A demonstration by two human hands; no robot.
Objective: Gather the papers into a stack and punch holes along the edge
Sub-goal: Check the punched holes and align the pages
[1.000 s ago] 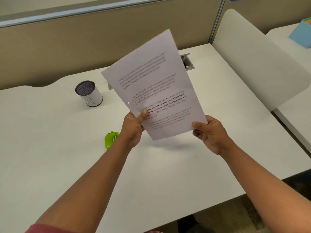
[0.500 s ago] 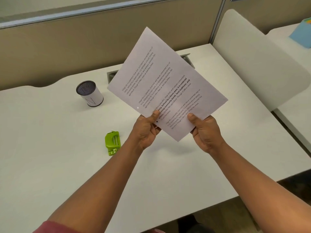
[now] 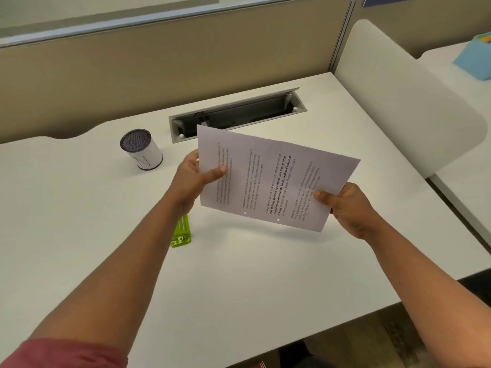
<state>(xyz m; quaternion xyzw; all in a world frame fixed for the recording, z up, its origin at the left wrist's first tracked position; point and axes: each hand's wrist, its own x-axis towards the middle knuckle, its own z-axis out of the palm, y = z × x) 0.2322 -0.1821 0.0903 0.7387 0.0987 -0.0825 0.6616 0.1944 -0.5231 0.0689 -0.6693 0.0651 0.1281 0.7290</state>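
Squaring the papers [image 3: 268, 179] called for tapping the punched long edge on the desk [image 3: 265, 274] so the 2 holes lined up. They hung mid-frame above it, turned sideways. The left hand [image 3: 195, 179] pinched the left edge, thumb in front; the right hand [image 3: 345, 205] clamped the lower right corner. The green hole punch [image 3: 182, 233] lay lower left.

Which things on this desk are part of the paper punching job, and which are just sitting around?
Part of the job:
- papers, held above the desk by the left hand and right hand
- green hole punch

Just lying about:
- white cylinder with dark top
- open cable tray
- blue box on the next desk
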